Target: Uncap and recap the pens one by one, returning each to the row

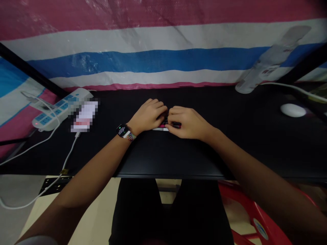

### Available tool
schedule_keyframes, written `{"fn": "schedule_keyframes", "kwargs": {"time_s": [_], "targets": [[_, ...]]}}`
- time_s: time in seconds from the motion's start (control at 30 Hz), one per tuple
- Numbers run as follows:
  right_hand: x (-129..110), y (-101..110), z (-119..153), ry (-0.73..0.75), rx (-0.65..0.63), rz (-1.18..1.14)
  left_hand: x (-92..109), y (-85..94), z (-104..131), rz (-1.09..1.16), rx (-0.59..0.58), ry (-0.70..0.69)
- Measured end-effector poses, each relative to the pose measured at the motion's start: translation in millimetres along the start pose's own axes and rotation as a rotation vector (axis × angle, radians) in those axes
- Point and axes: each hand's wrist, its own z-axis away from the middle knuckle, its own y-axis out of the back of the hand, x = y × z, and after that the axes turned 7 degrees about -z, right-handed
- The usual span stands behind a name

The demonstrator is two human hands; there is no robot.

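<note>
Both hands meet over the middle of the black table. Between them lie several slim pen-like things, with black, pink and white parts showing. My left hand, a smartwatch on its wrist, curls its fingers round the left part of these things. My right hand is closed on their right part, thumb towards me. The fingers cover most of them, so I cannot tell their exact kind or how many there are.
On the left of the table lie a white power strip and a phone-like device with a white cable. At the right stand a clear bottle and a white computer mouse. A striped sheet hangs behind.
</note>
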Motion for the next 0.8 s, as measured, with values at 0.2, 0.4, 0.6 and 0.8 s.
{"fn": "schedule_keyframes", "kwargs": {"time_s": [0.2, 0.4, 0.6, 0.8], "targets": [[-3.6, -5.1, 0.4, 0.036, -0.068, -0.006, -2.1, -1.3, 0.6, 0.053, 0.008, 0.008], [-4.1, -1.7, -0.9, -0.003, -0.132, 0.006, -3.4, -1.2, 1.0, 0.081, 0.023, 0.012], [-9.2, 0.6, -1.8, -0.039, -0.159, -0.041, -3.6, -2.0, 0.1, 0.098, 0.063, 0.019], [0.3, 2.6, -2.3, -0.054, 0.063, -0.208, 1.1, 4.5, 1.1, 0.305, 0.181, 0.059]]}}
